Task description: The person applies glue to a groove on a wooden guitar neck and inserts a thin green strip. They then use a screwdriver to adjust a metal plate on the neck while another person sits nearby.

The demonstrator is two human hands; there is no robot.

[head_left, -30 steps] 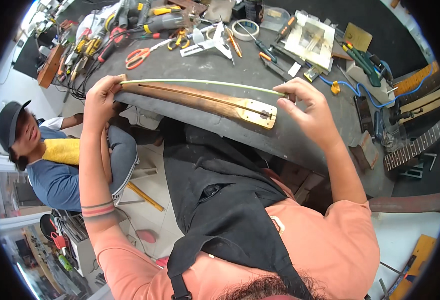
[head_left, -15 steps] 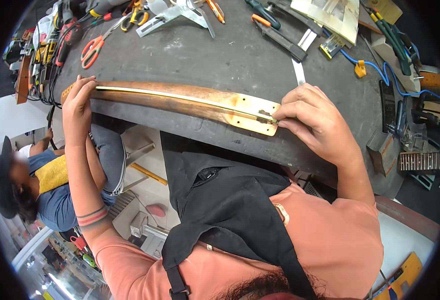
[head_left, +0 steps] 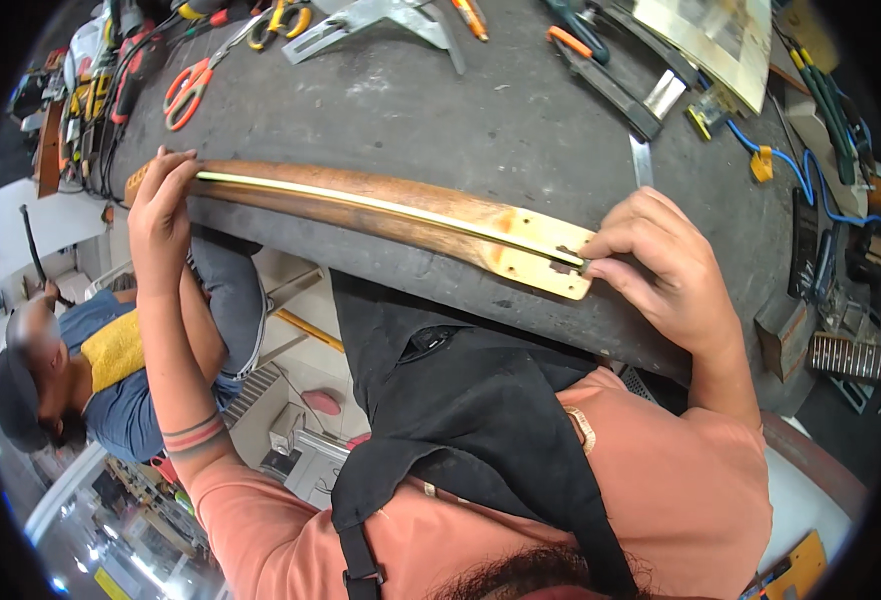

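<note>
One wooden neck [head_left: 410, 195], back face up, at near edge of dark bench [head_left: 360, 120]. Long axis runs left to right, sloping slightly toward the body; narrow end with a row of holes [head_left: 138, 183] points left, pale squared heel [head_left: 540, 230] points right.

One thin pale strip [head_left: 360, 201], smooth, yellowish, runs lengthwise along the neck's middle; cannot tell if it sits fully down in the groove. Neck: brown streaked grain, rounded back; heel lighter, with small round holes and a dark rough-edged slot.

Two hands. Left hand [head_left: 165, 200]: fingers close together, bent over neck and strip near the left end; thumb hidden, cannot tell if pinching. Right hand [head_left: 655, 250]: thumb and forefinger pinching the strip's right end at the heel, other fingers curled.

Beyond neck: one orange-handled scissors [head_left: 188, 93], one yellow-and-black-handled pliers [head_left: 280, 25], one grey angled metal tool [head_left: 380, 25]. Far right: one fretted board [head_left: 847, 358], dark. One seated co-worker [head_left: 125, 415] at left, blue shirt.
</note>
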